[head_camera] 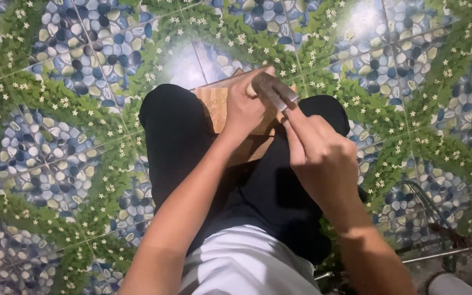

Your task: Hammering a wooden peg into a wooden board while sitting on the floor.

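Observation:
A light brown wooden block point(213, 104) rests between my knees, which are in black trousers. My left hand point(247, 106) lies on top of the block, fingers curled over it and holding it steady. My right hand point(318, 153) grips a flat metal blade point(273, 90), a chisel-like tool, with the index finger stretched along it. The blade's end lies against the block's far edge, right by my left fingertips. Most of the block is hidden under my hands.
The floor point(72, 109) is tiled with a pattern of blue and cream pebbles, green leaves and small white flowers. A dark metal frame with thin rods point(438, 240) stands at the lower right. My white shirt point(247, 262) fills the bottom centre.

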